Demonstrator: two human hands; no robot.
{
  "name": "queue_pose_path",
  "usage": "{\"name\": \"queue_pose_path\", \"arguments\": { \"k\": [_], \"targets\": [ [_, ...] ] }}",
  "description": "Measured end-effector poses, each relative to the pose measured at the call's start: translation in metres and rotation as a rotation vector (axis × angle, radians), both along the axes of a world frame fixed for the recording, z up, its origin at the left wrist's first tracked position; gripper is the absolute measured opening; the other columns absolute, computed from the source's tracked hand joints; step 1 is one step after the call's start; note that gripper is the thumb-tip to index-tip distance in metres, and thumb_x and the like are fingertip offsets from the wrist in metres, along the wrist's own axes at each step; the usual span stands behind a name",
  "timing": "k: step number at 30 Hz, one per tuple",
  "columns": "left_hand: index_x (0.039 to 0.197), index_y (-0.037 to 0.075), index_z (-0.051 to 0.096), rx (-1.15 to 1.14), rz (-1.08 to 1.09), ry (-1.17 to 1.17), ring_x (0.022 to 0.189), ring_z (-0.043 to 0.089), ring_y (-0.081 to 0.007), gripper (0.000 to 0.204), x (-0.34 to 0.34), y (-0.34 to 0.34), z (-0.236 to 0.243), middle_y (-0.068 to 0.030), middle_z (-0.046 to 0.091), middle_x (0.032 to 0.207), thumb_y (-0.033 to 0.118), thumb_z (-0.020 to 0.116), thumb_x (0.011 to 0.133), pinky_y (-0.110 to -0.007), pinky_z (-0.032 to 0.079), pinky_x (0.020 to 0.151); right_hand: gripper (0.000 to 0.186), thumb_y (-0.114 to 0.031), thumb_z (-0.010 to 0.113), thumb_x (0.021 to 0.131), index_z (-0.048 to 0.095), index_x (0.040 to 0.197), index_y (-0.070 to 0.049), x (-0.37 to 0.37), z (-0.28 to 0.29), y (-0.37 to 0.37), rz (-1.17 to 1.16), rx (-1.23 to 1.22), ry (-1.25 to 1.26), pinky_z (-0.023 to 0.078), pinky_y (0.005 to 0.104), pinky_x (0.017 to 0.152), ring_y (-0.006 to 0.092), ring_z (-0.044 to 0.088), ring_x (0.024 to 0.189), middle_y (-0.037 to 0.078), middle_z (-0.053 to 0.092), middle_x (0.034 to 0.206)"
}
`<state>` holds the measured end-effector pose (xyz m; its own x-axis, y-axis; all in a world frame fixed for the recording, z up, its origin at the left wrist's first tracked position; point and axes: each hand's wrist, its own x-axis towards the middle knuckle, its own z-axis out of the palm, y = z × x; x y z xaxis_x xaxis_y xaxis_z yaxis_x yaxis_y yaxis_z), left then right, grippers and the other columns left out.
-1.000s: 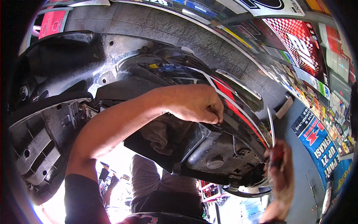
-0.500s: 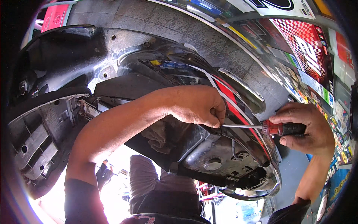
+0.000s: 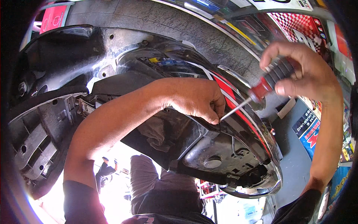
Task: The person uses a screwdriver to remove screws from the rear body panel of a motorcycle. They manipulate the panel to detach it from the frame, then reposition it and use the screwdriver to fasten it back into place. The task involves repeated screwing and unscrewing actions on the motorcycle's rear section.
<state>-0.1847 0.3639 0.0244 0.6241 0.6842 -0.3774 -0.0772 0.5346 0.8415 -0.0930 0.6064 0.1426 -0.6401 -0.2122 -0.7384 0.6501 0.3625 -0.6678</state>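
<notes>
Above the black bodywork (image 3: 240, 131) with its red and white stripes, holds the left hand (image 3: 199, 98) curled closed, with the thumb tip right at the panel's edge (too small to tell whether anything sits pinched there)! And out to the right, grips a screwdriver (image 3: 262, 87) in the right hand (image 3: 308, 71), with thumb and fingers around the black and red handle, a little blurred. Slants the shaft down and to the left, across the stripes, with the tip just beside the left fingertips. Close work, this! Look lower now, to a dull metal plate (image 3: 197, 154) bearing a round cap (image 3: 212, 161). Over to the left, see a ribbed black piece (image 3: 37, 143), pierced with round holes. Underneath, catch sight of grey trousers (image 3: 143, 175). Up top, spot grey floor tiles (image 3: 145, 18), and at far right, a blue banner (image 3: 311, 139).
</notes>
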Motion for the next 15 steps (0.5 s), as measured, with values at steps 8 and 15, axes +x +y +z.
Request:
{"name": "queue_pose_path", "arguments": {
  "k": [8,15],
  "targets": [
    [0.092,0.0,0.073,0.043,0.028,0.011,0.067,0.059,-0.0117,0.02,0.002,-0.004,0.0,-0.0038,0.067,0.073,0.019,0.072,0.085,-0.03,0.046,0.059,0.028,-0.005,0.068,0.08,0.063,0.108,-0.004,-0.002,-0.028,0.002,-0.044,-0.06,0.081,0.049,0.025,0.072,0.0077,0.057,0.081,-0.001,0.059,0.09],
    [0.095,0.0,0.073,0.095,0.066,0.059,0.069,0.063,-0.0155,0.024,0.002,-0.012,0.0,-0.0083,0.07,0.077,0.022,0.072,0.085,-0.033,0.048,0.062,0.024,-0.025,0.071,0.089,0.066,0.101,-0.005,-0.018,-0.02,-0.014,-0.083,0.11,-0.131,0.047,0.0224,0.066,0.0071,0.058,0.076,0.0,0.062,0.083]
  ]
}}
